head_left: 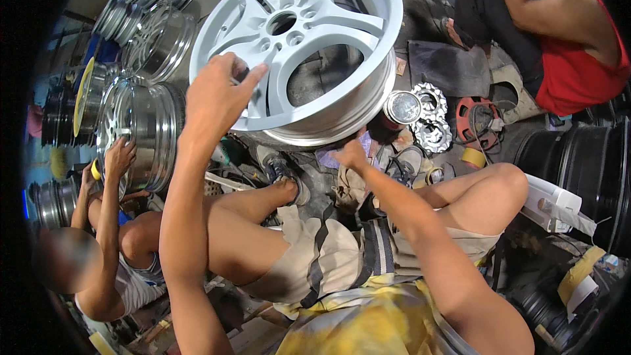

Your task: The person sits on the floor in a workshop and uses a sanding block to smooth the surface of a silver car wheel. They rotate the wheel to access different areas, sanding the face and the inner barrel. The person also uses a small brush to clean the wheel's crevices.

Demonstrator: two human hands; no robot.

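Observation:
A large pale grey alloy wheel rim (309, 23) stands tilted in front of me, its spoked face toward me. My left hand (220, 92) is at its lower left edge, thumb stretched out and apart from the bent fingers, over a spoke. Low on the rear lip of the wheel rim, my right hand (351, 154) grips the edge with curled fingers, partly hidden. A purple cloth or paper (327, 158) lies beside that hand. To its right are a round tin (402, 108) and silver toothed rings (432, 117).
Polished wheels (141, 131) are stacked at left, where another person's hand (120, 156) touches one. A person in a red top (585, 52) sits at upper right. A red cable reel (478, 121), yellow tape roll (473, 157) and black rims (591, 164) lie at right.

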